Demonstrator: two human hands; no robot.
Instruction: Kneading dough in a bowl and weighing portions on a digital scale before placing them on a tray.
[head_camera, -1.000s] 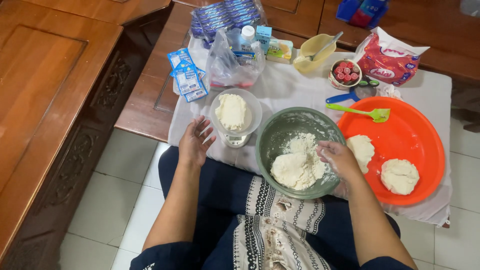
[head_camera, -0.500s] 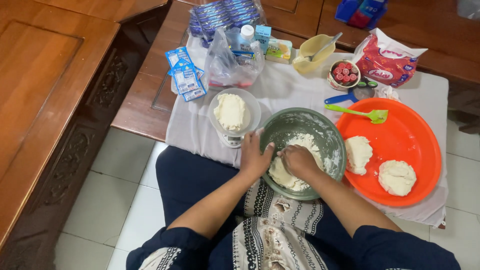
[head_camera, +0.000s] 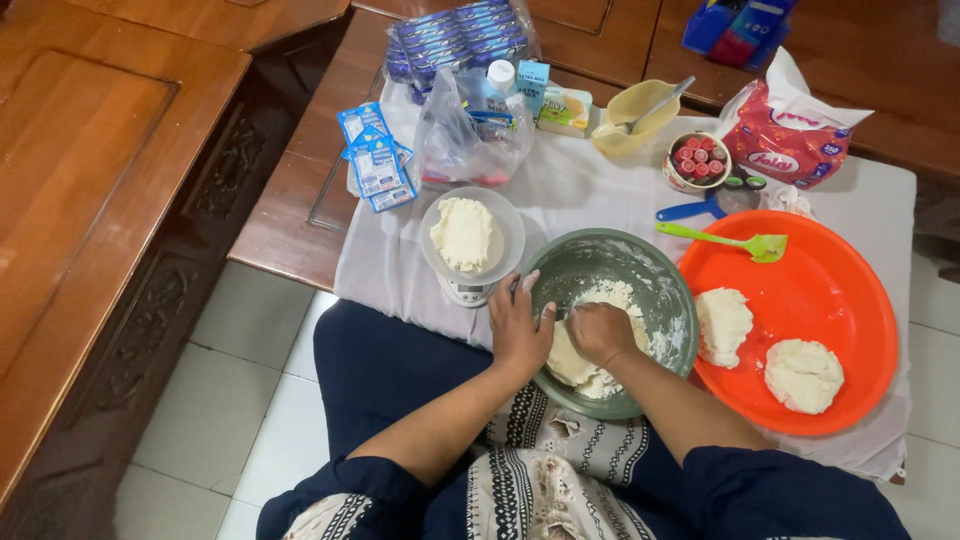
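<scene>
Pale, floury dough (head_camera: 590, 350) lies lumpy under both hands (head_camera: 560, 332).

Far edge, left: a clear-wrapped bundle of flat blue and purple sachets (head_camera: 455, 35) lay at the back of my table.
Left edge: a loose fan of small blue and white sachets (head_camera: 372, 158) overhung the white cloth.
Centre back: a crumpled clear plastic bag (head_camera: 465, 135) stood in front of a slim teal and white carton (head_camera: 533, 85).
Beside the carton: a low pale yellow and green box (head_camera: 565, 108) lay flat.
Right back: a torn-open red and white plastic bag (head_camera: 785, 130) slumped behind my orange tray.
Near me: a small white scale with a grey screen (head_camera: 462, 291) sat just beside my left hand (head_camera: 520, 325).
</scene>
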